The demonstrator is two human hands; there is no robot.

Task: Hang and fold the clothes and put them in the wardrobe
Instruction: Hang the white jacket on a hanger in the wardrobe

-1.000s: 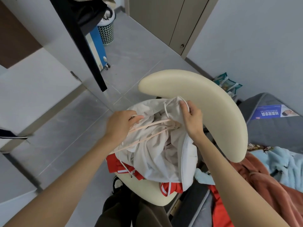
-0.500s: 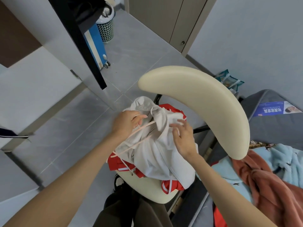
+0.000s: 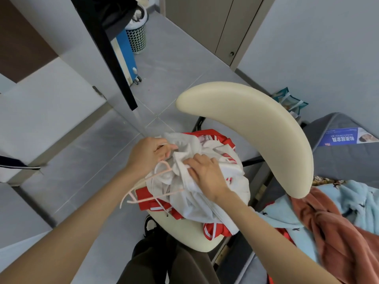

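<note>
Both hands grip the garment (image 3: 194,201) on the chair (image 3: 184,236).
Left hand (image 3: 149,154) curls round its top, right hand (image 3: 205,173) pinches a fold; hanger (image 3: 144,182) beneath.

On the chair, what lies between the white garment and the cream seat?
A red garment with white stripes lies between the white garment and the cream chair seat. Its edges stick out around the pile in the head view.
</note>
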